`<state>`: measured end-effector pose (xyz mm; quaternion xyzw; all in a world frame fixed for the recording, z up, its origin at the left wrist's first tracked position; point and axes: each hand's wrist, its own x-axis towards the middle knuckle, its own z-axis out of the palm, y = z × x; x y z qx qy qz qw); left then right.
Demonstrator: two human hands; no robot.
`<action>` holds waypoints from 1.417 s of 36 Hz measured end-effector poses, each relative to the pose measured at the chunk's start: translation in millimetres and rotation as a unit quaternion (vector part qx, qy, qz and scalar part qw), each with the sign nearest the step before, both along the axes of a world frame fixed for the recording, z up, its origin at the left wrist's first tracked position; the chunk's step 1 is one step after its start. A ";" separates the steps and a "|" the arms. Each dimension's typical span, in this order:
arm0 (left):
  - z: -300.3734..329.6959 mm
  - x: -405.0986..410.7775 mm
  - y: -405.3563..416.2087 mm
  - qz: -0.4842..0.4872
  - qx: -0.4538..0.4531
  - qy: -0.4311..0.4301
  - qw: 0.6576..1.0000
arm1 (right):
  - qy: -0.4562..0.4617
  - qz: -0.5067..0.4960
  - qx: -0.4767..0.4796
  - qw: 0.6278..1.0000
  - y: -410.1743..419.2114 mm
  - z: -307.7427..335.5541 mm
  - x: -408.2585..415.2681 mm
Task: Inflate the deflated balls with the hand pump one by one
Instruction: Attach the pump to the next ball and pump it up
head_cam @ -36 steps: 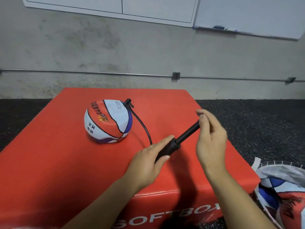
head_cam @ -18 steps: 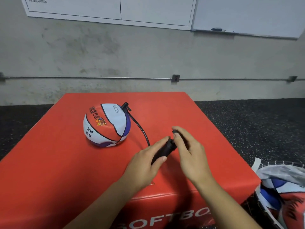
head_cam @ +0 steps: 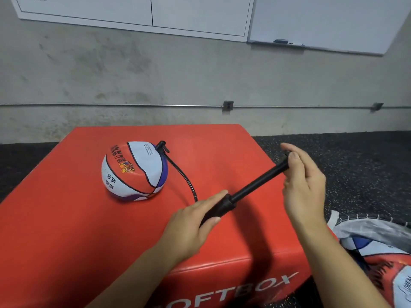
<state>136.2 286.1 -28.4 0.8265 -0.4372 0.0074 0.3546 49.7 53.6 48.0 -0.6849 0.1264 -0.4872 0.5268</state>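
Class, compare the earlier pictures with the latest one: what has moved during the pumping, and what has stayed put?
The right hand has drawn the pump handle back out, up and to the right, after pushing it in half a second ago. The left hand still holds the barrel. The ball, with the hose attached, stays put on the red box.

Half-flat red, white, purple ball [head_cam: 133, 171] on red box, black pump [head_cam: 244, 192] extended, hose attached

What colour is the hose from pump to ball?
Black, a thin curved rubber hose; seen in the head view.
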 end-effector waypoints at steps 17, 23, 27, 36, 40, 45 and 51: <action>-3.0 6.8 14.6 0.024 -0.082 0.103 0.991 | 0.118 0.066 -0.135 0.982 86.3 -34.6 32.6; -2.6 7.5 15.9 0.029 -0.101 0.114 0.988 | 0.145 0.106 -0.137 0.974 94.7 -41.8 33.5; -3.9 7.3 15.0 0.028 -0.080 0.109 0.990 | 0.154 0.122 -0.110 0.974 88.9 -38.3 26.7; 4.1 -1.1 4.5 0.019 -0.002 0.009 1.000 | 0.093 0.087 -0.095 0.987 51.9 -27.0 10.2; 7.4 -4.6 1.0 0.011 0.032 -0.024 0.999 | 0.047 0.058 -0.063 0.995 24.1 -17.4 3.0; 6.7 -6.2 2.4 0.006 0.040 -0.032 0.999 | -0.001 0.059 0.000 0.998 -2.8 -5.4 -9.1; 5.5 -5.6 7.2 0.009 0.036 -0.011 0.999 | -0.007 0.031 -0.013 0.999 6.4 -6.0 -7.4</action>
